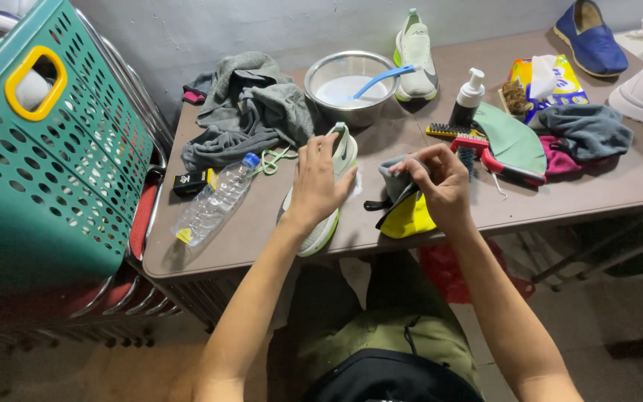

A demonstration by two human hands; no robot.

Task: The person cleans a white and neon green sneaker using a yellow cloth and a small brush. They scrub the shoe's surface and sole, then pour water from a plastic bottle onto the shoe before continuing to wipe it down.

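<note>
At the brown table's (262,223) near edge, our left hand (318,182) presses down on a pale-green mesh sneaker with a lime sole (336,160), while our right hand (440,182) pinches a grey-and-yellow cleaning cloth (405,208) just beside it. Farther back stand a steel bowl with a blue-handled brush (350,85) and a crumpled grey garment (251,112).

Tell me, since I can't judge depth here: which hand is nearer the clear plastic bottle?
Left. The left hand rests on the pale sneaker just right of the bottle; the right hand is farther right, holding a grey-yellow cloth.
</note>
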